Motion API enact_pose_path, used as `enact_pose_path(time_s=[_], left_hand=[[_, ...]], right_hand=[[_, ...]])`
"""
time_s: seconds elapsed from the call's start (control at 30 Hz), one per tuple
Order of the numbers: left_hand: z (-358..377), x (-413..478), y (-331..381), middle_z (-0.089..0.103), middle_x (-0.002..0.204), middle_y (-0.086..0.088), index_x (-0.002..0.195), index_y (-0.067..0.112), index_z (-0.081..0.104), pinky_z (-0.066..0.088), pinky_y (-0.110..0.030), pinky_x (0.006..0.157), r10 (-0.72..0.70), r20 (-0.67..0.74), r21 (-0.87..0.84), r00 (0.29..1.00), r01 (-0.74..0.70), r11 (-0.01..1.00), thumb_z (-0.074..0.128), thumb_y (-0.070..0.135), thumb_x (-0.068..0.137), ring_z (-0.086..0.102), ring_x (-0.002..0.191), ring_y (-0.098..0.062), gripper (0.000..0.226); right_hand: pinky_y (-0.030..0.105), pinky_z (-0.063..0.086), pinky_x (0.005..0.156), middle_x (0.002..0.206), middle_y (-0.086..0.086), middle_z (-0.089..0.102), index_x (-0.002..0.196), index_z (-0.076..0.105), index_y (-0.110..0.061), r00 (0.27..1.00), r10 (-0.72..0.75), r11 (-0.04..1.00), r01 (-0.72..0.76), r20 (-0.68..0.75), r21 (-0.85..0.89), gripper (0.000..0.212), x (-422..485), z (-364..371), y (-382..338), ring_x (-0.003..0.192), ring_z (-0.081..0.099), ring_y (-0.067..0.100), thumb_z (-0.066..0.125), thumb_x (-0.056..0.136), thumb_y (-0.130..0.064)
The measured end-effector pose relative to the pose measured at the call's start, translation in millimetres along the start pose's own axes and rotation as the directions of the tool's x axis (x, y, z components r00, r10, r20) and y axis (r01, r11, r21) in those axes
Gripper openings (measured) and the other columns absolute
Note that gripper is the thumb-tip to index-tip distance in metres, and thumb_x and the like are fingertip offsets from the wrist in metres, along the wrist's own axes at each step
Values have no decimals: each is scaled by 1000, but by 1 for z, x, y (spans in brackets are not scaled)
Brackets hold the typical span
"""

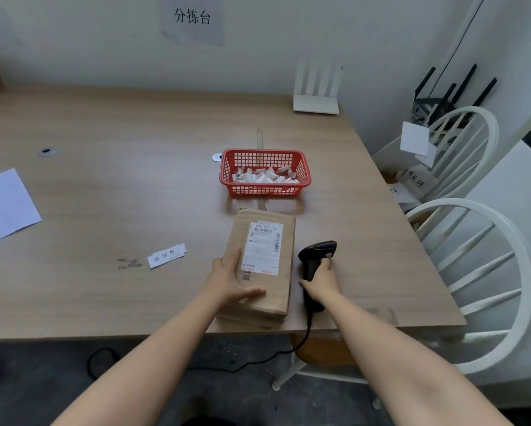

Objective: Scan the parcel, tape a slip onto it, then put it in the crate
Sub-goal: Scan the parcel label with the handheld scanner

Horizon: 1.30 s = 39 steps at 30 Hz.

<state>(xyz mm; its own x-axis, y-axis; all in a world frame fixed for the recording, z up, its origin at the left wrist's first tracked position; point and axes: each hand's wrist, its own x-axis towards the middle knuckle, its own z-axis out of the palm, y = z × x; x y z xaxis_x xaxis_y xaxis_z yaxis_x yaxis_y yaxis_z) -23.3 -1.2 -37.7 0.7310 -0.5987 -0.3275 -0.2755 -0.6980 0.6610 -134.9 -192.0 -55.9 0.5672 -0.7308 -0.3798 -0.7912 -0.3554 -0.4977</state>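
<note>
Item: parcel (259,265), lower centre of frame near the table (135,179) edge, label (262,249) up; our left hand (232,279) lies flat and open on its near left corner, our right hand (321,279) is closed around the scanner (315,265) just beside it. Risks, as we judge them: the scanner points away from the barcode, so a misread is likely unless we tilt it; the parcel could slide off the edge. Slip (166,256) lies left of it; no crate identifiable, only a red basket (265,173).

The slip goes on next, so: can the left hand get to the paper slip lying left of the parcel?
Probably yes. The left hand rests flat on the parcel, holding nothing, and the slip lies just to its left with only bare table between.
</note>
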Motion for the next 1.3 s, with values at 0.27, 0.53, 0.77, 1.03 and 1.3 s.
enact_pose_path(time_s=[0.27,0.53,0.77,1.03,1.3], left_hand=[[12,-6,0,29,135,-13,139,40,2,41,-43,102,-46,-99,26,994,49,998,70,70,47,44,121,-32,118],[15,-7,6,27,139,-12,140,39,2,43,-46,100,-67,-119,75,991,77,994,65,75,47,43,123,-32,118],[23,-7,15,29,137,-14,139,39,0,46,-46,93,-58,-161,126,985,79,989,58,79,50,45,119,-34,114],[29,-8,15,33,135,-15,137,39,2,48,-47,91,-51,-199,115,979,75,991,57,78,51,47,115,-35,109],[34,-10,13,34,136,-14,136,38,6,49,-49,91,-54,-242,80,969,75,994,58,76,52,45,118,-34,106]], right_hand=[[40,48,85,128,21,50,140,6,-7,993,118,988,-115,-21,106,93,3,9,-2,111,53,37,70,73,-17],[35,42,72,106,15,57,122,32,-4,995,13,928,25,-100,372,53,-9,-34,-25,88,55,31,56,77,-22],[28,46,46,70,5,55,78,46,-22,961,-262,757,264,-92,597,8,-81,-62,-53,52,53,18,52,79,-17],[29,48,44,71,7,57,92,50,-9,953,-304,755,241,0,610,16,-114,-63,-71,45,54,18,52,84,-24],[29,48,44,71,7,58,87,51,-10,961,-277,779,221,6,587,15,-114,-63,-73,45,55,18,51,83,-24]])
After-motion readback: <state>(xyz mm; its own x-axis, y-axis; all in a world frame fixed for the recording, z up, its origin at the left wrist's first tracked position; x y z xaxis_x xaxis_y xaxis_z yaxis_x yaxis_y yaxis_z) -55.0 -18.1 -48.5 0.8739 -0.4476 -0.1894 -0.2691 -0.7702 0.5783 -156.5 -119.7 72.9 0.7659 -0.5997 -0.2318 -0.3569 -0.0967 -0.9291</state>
